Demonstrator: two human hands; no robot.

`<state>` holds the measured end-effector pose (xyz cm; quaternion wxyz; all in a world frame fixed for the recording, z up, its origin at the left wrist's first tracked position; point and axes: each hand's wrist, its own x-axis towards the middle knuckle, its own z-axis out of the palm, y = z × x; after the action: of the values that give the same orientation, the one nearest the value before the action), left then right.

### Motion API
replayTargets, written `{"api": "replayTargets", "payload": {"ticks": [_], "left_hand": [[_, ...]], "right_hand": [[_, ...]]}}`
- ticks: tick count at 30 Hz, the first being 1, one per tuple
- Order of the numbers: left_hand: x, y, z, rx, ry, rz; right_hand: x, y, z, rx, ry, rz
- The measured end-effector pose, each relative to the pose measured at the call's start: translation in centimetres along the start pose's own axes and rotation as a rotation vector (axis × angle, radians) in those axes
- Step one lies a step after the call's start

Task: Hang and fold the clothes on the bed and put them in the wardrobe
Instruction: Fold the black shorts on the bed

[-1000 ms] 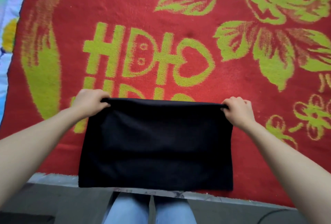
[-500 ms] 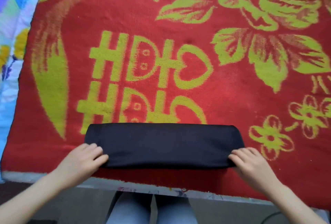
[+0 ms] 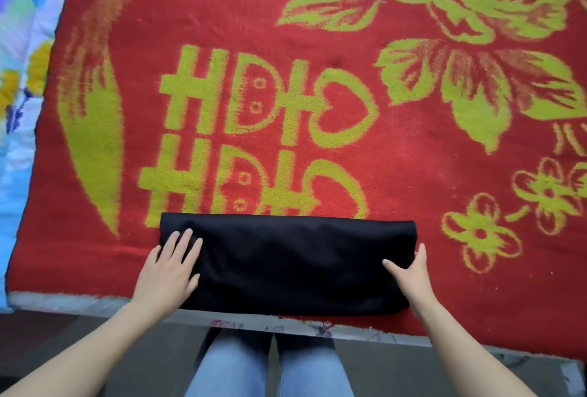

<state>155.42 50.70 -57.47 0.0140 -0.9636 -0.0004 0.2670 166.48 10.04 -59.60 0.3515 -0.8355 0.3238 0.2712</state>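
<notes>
The folded black garment (image 3: 295, 263) lay flat as a long band at the 6 o'clock side of the red blanket (image 3: 413, 158) on the bed, just short of its near edge. My left grip (image 3: 170, 269) rested palm-down on the garment's 9 o'clock end, fingers straight and spread, clasping nothing. My right grip (image 3: 409, 272) sat at the 3 o'clock end, thumb laid across the cloth and straight fingers pointing to 12 o'clock against its edge, not curled round it. A floral sheet (image 3: 22, 78) showed at 9 o'clock beyond the blanket.
</notes>
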Motion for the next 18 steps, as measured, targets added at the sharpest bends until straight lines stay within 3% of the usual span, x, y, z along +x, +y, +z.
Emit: {"api": "replayTargets", "payload": {"ticks": [4,7,12,18], "left_hand": [[0.2,-1.0,1.8,0.023,-0.246,-0.149],[0.3,-1.1,2.5,0.013,-0.237,-0.161],[-0.9,-1.3,2.2,-0.095,-0.179,-0.229],[-4.0,-2.9,2.3,-0.318,-0.151,-0.389]], "right_hand": [[-0.1,-0.6,0.3,0.181,0.035,0.138],[-1.3,-2.1,-1.1,0.260,-0.016,0.164],[-7.4,-6.6,-2.2,0.169,-0.090,-0.067],[-16.4,-13.8,6.4,-0.311,-0.100,-0.501]]}}
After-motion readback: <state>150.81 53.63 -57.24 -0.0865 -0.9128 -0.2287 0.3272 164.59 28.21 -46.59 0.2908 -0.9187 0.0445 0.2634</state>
